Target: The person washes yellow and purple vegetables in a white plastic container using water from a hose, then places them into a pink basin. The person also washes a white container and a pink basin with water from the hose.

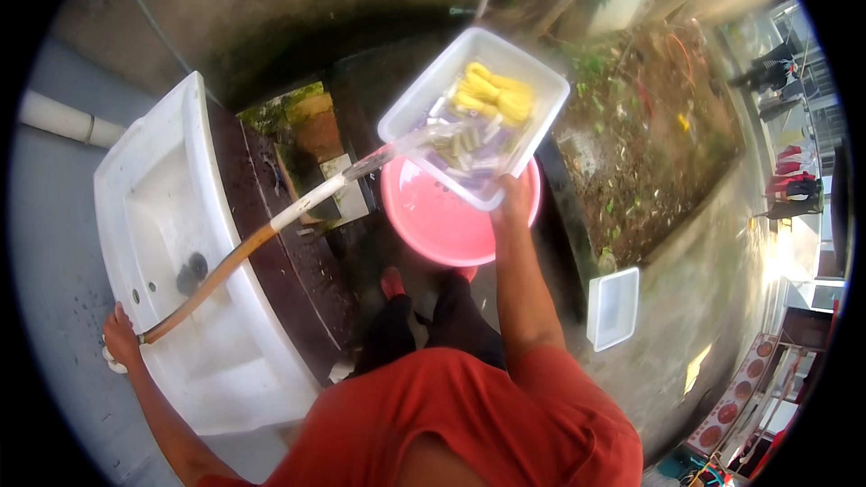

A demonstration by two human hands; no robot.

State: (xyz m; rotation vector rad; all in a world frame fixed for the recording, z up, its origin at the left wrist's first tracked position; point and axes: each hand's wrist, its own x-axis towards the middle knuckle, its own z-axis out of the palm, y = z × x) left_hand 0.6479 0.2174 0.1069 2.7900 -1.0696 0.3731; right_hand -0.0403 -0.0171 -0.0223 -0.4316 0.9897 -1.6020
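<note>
My right hand [513,201] grips the near rim of a white plastic tray [399,111], tilted above a pink plastic basin [440,230]. In the tray lie bundles of yellow cord [497,95] and several small pale cylindrical pieces [467,149], blurred. Water [413,142] streams into the tray from a hose [237,253], whose pipe-like end [311,201] points up at it. At the far left, my left hand [122,337] is closed around the tap end at the hose's base, beside the white ceramic sink [203,365]. The tap itself is mostly hidden by the fingers.
A second white plastic tray [613,309] rests on the concrete at the right. Beyond a low curb lies a bare soil bed [629,149]. A dark ledge [284,270] runs beside the sink. Bricks and a pale tile [346,193] lie near the wall. Clothes [791,172] hang far right.
</note>
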